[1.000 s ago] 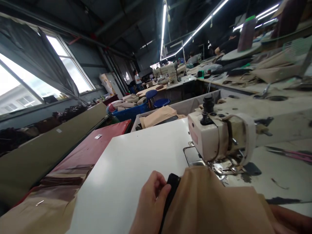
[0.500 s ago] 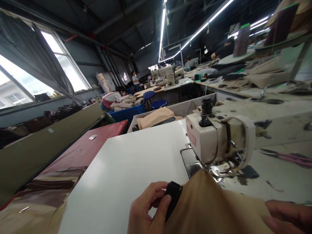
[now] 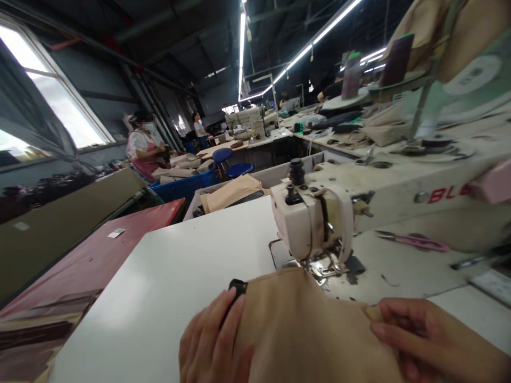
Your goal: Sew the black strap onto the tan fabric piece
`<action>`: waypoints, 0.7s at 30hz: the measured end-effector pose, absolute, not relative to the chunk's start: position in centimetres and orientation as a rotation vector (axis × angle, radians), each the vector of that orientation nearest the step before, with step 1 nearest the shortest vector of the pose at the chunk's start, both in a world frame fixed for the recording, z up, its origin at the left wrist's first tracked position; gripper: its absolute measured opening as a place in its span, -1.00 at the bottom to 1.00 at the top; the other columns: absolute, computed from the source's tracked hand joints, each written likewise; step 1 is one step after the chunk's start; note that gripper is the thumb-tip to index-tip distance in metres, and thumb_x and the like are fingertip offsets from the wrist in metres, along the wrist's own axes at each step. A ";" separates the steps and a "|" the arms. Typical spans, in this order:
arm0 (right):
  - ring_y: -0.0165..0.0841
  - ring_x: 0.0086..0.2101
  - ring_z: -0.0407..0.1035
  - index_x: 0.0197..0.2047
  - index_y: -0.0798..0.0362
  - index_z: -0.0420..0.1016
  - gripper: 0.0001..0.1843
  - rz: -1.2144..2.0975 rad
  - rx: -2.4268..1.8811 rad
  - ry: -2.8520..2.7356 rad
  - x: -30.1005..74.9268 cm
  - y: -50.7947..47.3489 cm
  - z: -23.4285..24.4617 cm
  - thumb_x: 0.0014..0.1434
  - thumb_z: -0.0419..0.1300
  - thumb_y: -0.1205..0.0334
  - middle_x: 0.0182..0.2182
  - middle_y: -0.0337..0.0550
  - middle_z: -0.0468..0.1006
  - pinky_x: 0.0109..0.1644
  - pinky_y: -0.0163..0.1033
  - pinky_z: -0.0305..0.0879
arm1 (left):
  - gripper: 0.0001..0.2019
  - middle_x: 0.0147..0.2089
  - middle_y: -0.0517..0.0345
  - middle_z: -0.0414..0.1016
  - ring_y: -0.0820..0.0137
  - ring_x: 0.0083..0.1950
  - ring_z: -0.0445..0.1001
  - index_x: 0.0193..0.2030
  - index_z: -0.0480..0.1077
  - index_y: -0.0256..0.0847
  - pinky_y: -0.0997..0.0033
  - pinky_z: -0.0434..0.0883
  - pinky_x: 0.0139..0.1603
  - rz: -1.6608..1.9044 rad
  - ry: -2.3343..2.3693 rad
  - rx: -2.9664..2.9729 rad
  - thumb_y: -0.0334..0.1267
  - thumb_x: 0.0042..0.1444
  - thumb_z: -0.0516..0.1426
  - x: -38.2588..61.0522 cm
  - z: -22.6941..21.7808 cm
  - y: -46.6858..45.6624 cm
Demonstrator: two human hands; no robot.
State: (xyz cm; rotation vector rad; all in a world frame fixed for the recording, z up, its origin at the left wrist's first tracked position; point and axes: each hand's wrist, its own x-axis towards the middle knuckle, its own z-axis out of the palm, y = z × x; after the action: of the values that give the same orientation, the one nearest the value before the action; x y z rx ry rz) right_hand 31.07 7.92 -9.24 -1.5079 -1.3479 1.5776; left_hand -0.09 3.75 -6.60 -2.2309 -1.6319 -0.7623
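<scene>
Now the left hand (image 3: pixel 213 340) is lying flatter on the tan fabric (image 3: pixel 303 330), fingers over the black strap (image 3: pixel 236 288) it was pinching; the right hand (image 3: pixel 431 340) is coming in at lower right, pinching the fabric edge, feeding toward the sewing machine (image 3: pixel 311 223) at frame centre.

The tan fabric piece (image 3: pixel 303 330) and both hands, left hand (image 3: pixel 211 346) and right hand (image 3: pixel 431 340), run off the bottom edge. The fabric hides the needle area under the sewing machine (image 3: pixel 311 223) head and most of the black strap (image 3: pixel 236 290). The machine's red lettering is cut off at the right edge.
</scene>
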 end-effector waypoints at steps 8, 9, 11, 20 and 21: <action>-0.43 -0.60 0.42 -0.44 0.11 0.32 -0.72 1.744 -1.285 -1.260 29.3 7.6 -8.4 0.03 0.21 0.06 -0.61 -0.25 0.48 -0.58 -0.43 0.34 | -0.51 0.29 0.24 0.14 0.33 0.28 0.15 0.30 0.01 0.03 0.20 -0.19 0.37 -0.211 -1.218 -2.660 -0.05 0.24 -0.07 -3.1 -8.1 6.7; -0.41 -0.59 0.43 -0.44 0.12 0.34 -0.70 1.706 -1.286 -1.276 29.2 7.5 -8.5 0.03 0.22 0.04 -0.59 -0.24 0.48 -0.57 -0.40 0.36 | -0.54 0.29 0.26 0.15 0.32 0.28 0.15 0.28 0.04 0.06 0.14 -0.28 0.37 -0.234 -1.273 -2.674 -0.06 0.24 -0.08 -3.0 -7.8 6.9; -0.36 -0.59 0.43 -0.48 0.13 0.35 -0.69 1.619 -1.314 -1.318 28.9 7.2 -8.5 0.02 0.24 0.03 -0.61 -0.23 0.45 -0.55 -0.34 0.38 | -0.63 0.22 0.28 0.28 0.31 0.25 0.21 0.18 0.20 0.09 0.08 -0.38 0.36 -0.283 -1.326 -2.674 -0.11 0.22 -0.03 -2.2 -7.0 7.1; -0.45 -0.64 0.32 -0.62 0.05 0.21 -0.64 1.586 -1.246 -1.168 28.1 7.4 -8.3 -0.13 0.30 0.05 -0.71 -0.37 0.31 -0.54 -0.36 0.31 | -0.62 0.17 0.08 0.33 0.30 0.17 0.27 0.17 0.19 -0.17 0.20 0.20 0.21 -0.535 -1.231 -2.989 -0.29 0.21 -0.04 10.0 -2.9 8.8; -0.45 -0.64 0.31 -0.62 0.06 0.22 -0.64 1.584 -1.245 -1.159 28.0 7.4 -8.4 -0.15 0.31 0.07 -0.71 -0.37 0.31 -0.55 -0.36 0.30 | -0.65 0.15 0.13 0.34 0.33 0.15 0.28 0.15 0.21 -0.13 0.21 0.21 0.20 -0.563 -1.321 -3.025 -0.31 0.23 -0.05 10.7 -2.8 9.1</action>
State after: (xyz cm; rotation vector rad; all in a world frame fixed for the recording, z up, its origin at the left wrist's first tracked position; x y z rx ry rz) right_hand 28.04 7.44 -8.36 -1.2445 -1.1593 1.5838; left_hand 10.71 9.06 -2.78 -3.0246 -1.3208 -0.5627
